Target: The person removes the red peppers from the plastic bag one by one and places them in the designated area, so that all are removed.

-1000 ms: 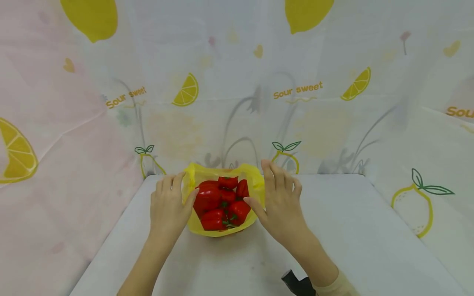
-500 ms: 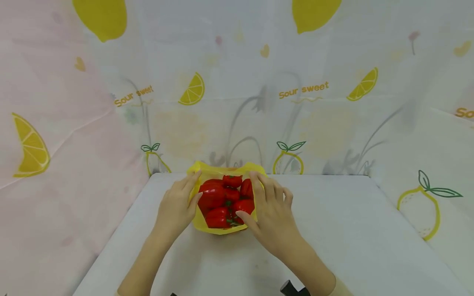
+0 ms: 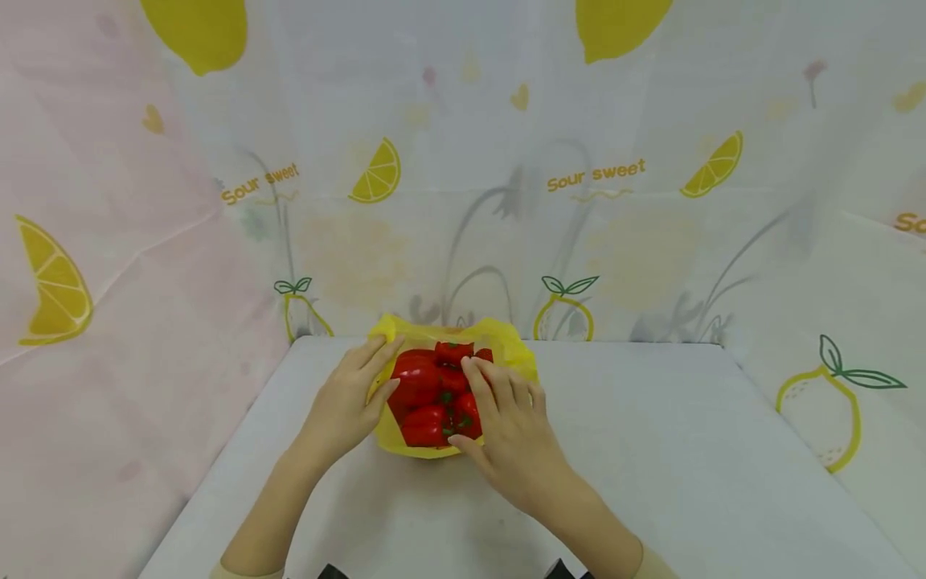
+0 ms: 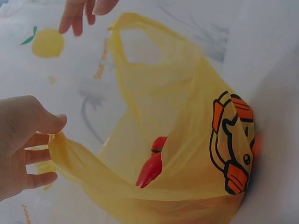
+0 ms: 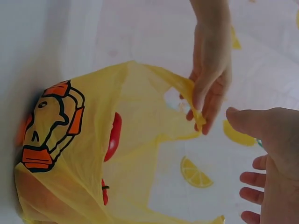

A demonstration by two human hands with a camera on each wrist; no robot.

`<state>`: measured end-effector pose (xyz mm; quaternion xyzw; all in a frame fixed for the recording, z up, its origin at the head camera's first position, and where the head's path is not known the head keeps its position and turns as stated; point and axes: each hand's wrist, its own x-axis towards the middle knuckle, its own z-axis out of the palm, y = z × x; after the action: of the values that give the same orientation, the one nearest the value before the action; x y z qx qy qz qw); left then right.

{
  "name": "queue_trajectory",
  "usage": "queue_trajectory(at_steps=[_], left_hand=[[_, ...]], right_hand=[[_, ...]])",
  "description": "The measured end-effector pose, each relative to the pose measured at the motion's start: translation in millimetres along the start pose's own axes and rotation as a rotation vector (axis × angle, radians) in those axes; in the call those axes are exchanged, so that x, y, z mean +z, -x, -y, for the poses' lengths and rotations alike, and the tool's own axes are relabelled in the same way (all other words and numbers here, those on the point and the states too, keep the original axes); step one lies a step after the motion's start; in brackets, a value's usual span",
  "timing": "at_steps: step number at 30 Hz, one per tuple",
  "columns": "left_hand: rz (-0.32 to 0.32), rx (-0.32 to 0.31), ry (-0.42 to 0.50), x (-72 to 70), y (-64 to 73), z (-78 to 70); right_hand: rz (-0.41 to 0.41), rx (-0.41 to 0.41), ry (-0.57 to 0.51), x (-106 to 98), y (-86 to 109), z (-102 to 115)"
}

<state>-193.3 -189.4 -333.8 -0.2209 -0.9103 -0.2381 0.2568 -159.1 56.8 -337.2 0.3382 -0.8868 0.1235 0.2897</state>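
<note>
With its left handle (image 5: 174, 78) pinched by the left hand (image 3: 343, 406) but the right hand (image 3: 517, 442) free, fingers spread near the other handle (image 4: 133, 19), the bag (image 4: 191, 168) standing on the table (image 3: 673, 450) could tip under one-sided pulling, spilling peppers (image 3: 418, 379).

A pale backdrop (image 3: 463, 112) printed with lemons (image 3: 195, 32) and "Sour sweet" lettering (image 3: 596, 174) rises behind the white worktop (image 3: 687, 434). Its left side looks pinkish.

Beige sleeves (image 3: 653, 566), bare forearms (image 3: 279, 498), slim fingers (image 5: 252, 180)
</note>
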Motion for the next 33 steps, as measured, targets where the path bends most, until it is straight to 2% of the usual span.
queue_trajectory(at_steps=[5, 9, 14, 23, 29, 33], left_hand=[[0.02, 0.011, 0.022, -0.8, -1.4, 2.9], [0.039, 0.014, 0.073, -2.7, -3.6, 2.9], [0.081, -0.016, 0.127, -3.7, -6.1, 4.1], [0.084, -0.055, 0.093, -2.7, -6.8, 7.1], [0.12, -0.086, 0.088, -4.7, -4.9, 9.8], [0.13, -0.078, 0.097, -6.9, -4.3, 13.1]], right_hand=[[0.042, -0.055, -0.013, 8.8, 0.5, 2.9], [0.03, -0.08, -0.013, 11.7, 2.0, 3.7], [0.009, -0.099, -0.008, 13.5, 3.2, 3.5], [0.035, -0.092, -0.007, 13.0, 4.7, 3.4], [0.053, -0.072, -0.006, 13.3, 5.7, 2.5], [0.039, -0.073, -0.009, 14.3, 6.7, 1.3]])
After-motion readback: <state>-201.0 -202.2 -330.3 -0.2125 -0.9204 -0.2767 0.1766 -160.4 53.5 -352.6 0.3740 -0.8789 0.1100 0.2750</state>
